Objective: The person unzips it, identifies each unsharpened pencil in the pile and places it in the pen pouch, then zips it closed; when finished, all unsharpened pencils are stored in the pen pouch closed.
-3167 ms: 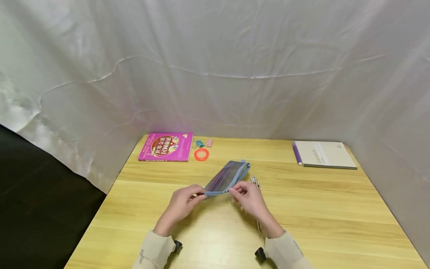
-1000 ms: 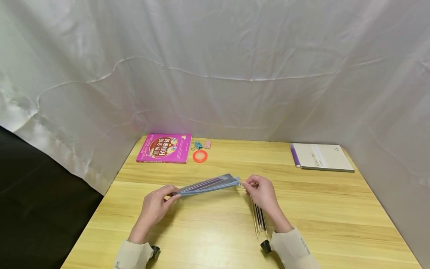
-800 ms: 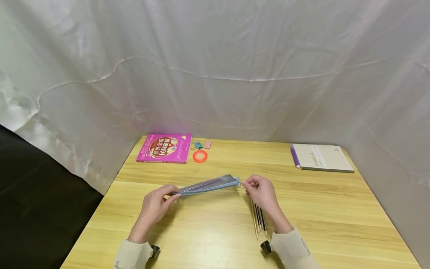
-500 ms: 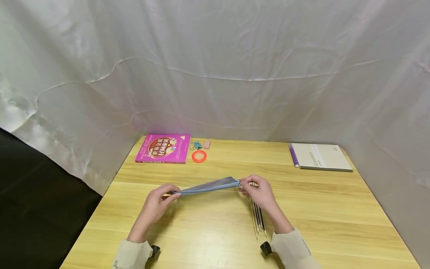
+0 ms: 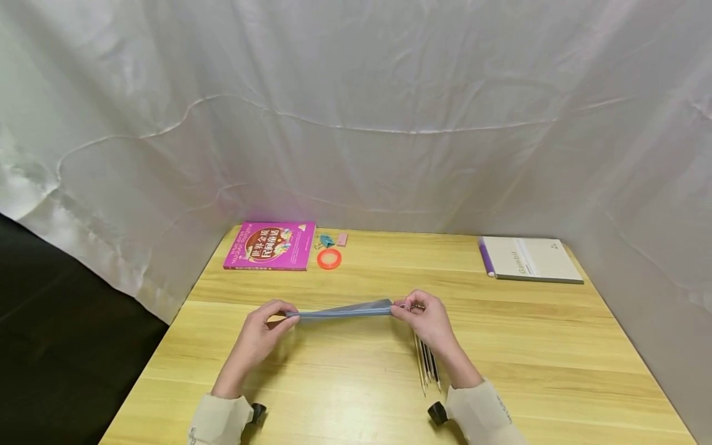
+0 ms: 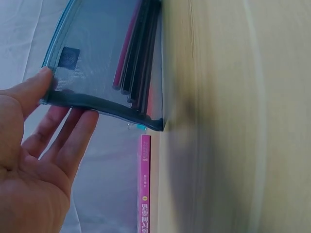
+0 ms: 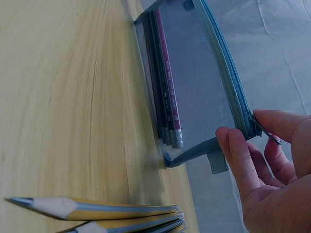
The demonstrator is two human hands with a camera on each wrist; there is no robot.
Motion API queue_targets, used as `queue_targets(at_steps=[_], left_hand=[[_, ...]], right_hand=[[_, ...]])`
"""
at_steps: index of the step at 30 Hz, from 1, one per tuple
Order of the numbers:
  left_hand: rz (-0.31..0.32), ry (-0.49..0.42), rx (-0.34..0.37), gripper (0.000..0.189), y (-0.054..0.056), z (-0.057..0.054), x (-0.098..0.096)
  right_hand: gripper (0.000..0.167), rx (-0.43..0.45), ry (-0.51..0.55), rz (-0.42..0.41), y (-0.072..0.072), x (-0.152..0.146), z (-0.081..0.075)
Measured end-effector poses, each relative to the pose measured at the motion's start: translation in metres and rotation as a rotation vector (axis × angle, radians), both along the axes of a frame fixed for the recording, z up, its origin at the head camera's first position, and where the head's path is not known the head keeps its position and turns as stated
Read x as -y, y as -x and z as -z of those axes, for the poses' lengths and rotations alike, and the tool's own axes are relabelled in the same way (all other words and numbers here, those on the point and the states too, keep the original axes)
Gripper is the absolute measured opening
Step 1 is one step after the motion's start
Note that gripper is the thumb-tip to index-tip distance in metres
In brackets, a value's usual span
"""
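A translucent mesh pencil case (image 5: 345, 310) with blue zip edging stretches between both hands above the table. My left hand (image 5: 260, 334) pinches its left corner between thumb and fingers. At the other end, my right hand (image 5: 429, 318) pinches the zipped corner, with the zip pull (image 7: 266, 131) by its thumb and fingers. The zip (image 7: 226, 63) runs shut along the top edge in the right wrist view. Several dark pencils (image 6: 137, 63) and a magenta one lie inside along the bottom. Loose sharpened pencils (image 5: 427, 364) lie on the table under my right wrist.
On the wooden table (image 5: 356, 395), a pink book (image 5: 272, 246) lies at back left. Beside it are an orange-red ring (image 5: 329, 259), a teal binder clip (image 5: 326, 240) and a small pink block (image 5: 342, 239). A Gambit pad (image 5: 534, 259) and purple marker (image 5: 486, 256) lie at back right.
The case's open mouth has closed as my right hand moved right along the zip. My left hand moved left. Lately my right fingers shifted from the pull onto the case's corner.
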State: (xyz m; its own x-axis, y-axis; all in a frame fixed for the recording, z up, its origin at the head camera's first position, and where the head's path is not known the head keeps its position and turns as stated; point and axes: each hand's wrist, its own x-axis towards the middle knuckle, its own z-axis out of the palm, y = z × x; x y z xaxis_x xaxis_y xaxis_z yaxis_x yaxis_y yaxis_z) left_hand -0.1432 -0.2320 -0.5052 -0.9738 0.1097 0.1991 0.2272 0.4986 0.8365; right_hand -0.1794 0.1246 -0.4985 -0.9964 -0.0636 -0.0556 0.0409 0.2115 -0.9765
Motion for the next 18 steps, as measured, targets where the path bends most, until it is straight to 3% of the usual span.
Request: queue_targets(at_steps=[12, 18], left_hand=[[-0.035, -0.066, -0.008, 0.007, 0.0051, 0.0031, 0.0007], [-0.03, -0.095, -0.022, 0.011, 0.0076, 0.004, 0.0003]], right_hand=[[0.025, 0.001, 0.022, -0.017, -0.0051, 0.0024, -0.0021], [0.036, 0.027, -0.011, -0.026, -0.0083, 0.0035, -0.002]])
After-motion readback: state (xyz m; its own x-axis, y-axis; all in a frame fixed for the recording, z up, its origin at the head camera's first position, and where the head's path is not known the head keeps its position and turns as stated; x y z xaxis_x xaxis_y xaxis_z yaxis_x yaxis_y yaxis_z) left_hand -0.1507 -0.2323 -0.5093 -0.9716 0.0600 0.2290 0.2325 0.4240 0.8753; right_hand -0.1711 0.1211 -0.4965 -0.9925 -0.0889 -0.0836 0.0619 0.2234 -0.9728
